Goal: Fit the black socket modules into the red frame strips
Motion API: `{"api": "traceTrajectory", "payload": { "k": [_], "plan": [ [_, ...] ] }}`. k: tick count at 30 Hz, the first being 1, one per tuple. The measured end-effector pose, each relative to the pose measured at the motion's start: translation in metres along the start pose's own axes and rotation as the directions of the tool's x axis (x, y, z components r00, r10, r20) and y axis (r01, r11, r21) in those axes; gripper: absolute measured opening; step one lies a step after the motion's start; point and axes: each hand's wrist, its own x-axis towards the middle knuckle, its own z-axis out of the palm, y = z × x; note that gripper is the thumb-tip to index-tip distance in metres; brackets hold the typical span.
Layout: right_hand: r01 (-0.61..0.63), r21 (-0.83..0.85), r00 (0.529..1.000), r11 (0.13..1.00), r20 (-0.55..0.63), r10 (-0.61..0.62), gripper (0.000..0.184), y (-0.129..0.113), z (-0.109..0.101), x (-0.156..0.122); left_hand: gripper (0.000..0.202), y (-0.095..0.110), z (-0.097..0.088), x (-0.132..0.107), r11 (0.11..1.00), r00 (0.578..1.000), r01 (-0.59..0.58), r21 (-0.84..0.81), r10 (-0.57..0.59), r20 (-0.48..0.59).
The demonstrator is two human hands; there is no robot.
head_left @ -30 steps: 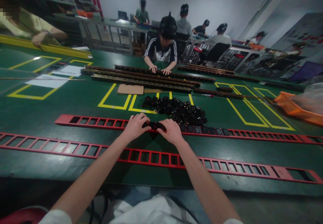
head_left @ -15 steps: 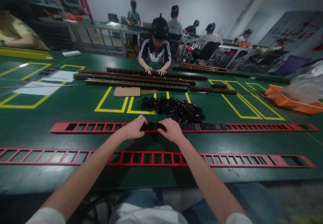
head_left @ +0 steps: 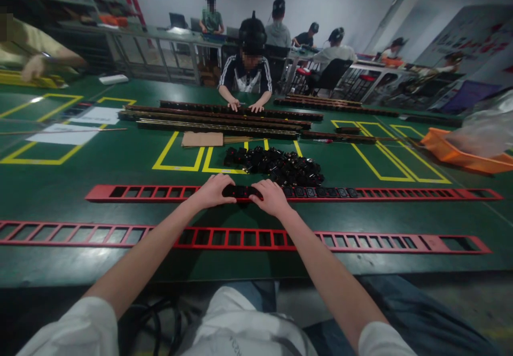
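Two long red slotted strips lie across the green table. On the farther strip [head_left: 401,193] my left hand [head_left: 214,191] and my right hand [head_left: 271,198] press down side by side, fingers curled over black sockets [head_left: 241,191] seated in its slots. More black sockets [head_left: 316,192] fill the slots just right of my right hand. The slots to the left of my left hand stand open. The nearer red strip [head_left: 360,241] has all its slots open. A heap of loose black sockets [head_left: 276,164] lies just behind the farther strip.
Long dark strips [head_left: 224,121] and a brown cardboard piece [head_left: 202,139] lie mid-table. A person in a striped jacket [head_left: 245,75] works across from me. An orange tray [head_left: 457,155] sits at the right, white sheets [head_left: 66,133] at the left. Other people sit behind.
Both hands stay on the sockets in the farther strip, fingers a little closer together. My view has shifted slightly, so the strips sit higher and leveller in the picture.
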Motion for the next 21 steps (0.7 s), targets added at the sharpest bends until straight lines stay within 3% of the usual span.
{"api": "traceTrajectory", "payload": {
  "k": [11, 16, 21],
  "plan": [
    [0.017, -0.014, 0.999, 1.0, 0.042, -0.017, 0.034, 0.002, -0.002, 0.008, 0.043, -0.003, 0.006, -0.012, 0.991, 0.996, 0.043, -0.13, -0.053, -0.074],
    [0.064, 0.007, 0.988, 0.998, 0.138, -0.064, 0.031, 0.002, -0.01, 0.021, 0.045, -0.002, 0.011, -0.007, 0.995, 0.994, 0.066, -0.081, -0.073, -0.082],
    [0.13, 0.084, 0.98, 0.988, 0.138, -0.14, 0.033, 0.007, -0.009, 0.025, 0.045, 0.003, 0.016, -0.006, 0.991, 0.986, 0.125, -0.042, -0.129, -0.103]
  ]
}}
